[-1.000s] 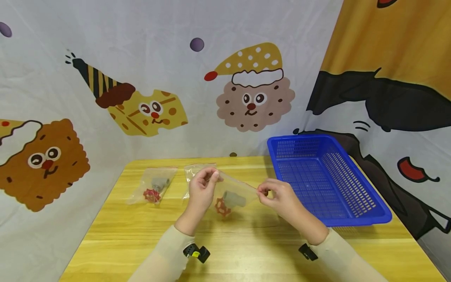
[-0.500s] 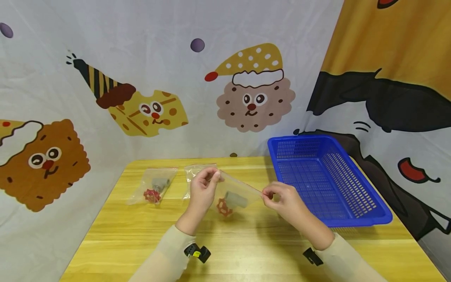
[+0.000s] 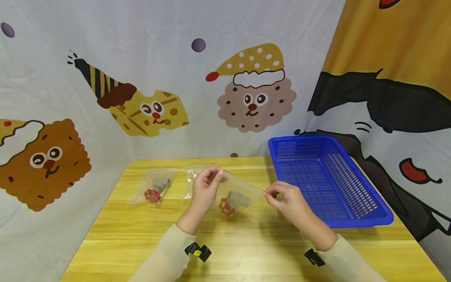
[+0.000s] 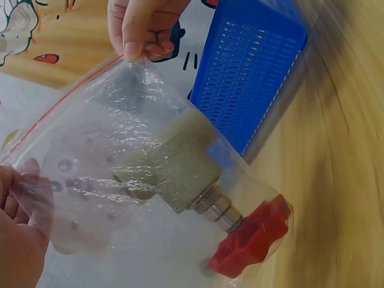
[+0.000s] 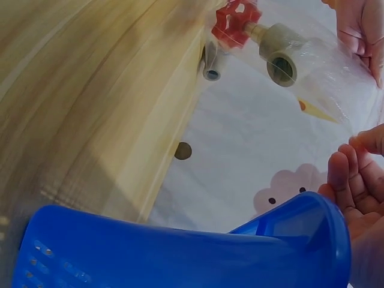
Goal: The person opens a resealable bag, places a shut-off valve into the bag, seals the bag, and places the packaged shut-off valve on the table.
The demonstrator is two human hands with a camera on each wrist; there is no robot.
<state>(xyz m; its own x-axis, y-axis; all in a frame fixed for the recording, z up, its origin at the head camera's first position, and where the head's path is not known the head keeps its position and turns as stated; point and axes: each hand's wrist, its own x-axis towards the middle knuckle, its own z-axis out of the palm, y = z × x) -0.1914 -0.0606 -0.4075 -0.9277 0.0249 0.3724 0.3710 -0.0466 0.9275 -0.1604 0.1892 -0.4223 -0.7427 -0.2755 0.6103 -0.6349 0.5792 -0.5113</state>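
A clear zip bag [image 3: 243, 185] with a red line along its top edge hangs above the table between both hands. Inside it lies a grey valve [image 4: 180, 159] with a metal stem and a red handwheel [image 4: 255, 237]. My left hand [image 3: 206, 188] pinches the bag's upper left corner. At the opposite corner, the thumb and fingers of my right hand [image 3: 288, 199] pinch the top edge, which stretches nearly straight. The right wrist view shows the right hand [image 5: 363, 186] below the left hand [image 5: 359, 30]. Whether the zip is sealed cannot be told.
A second bagged valve with a red handwheel [image 3: 153, 195] lies at the table's left. Another clear bag [image 3: 190, 172] lies partly hidden behind my left hand. A blue perforated basket [image 3: 352, 221] stands at the right. A printed cloth [image 3: 197, 78] hangs behind the wooden table [image 3: 239, 250].
My right hand has moved slightly right and down along the bag's top edge. The bag and valve have shifted a little right. My left hand keeps its pinch with hardly any motion.
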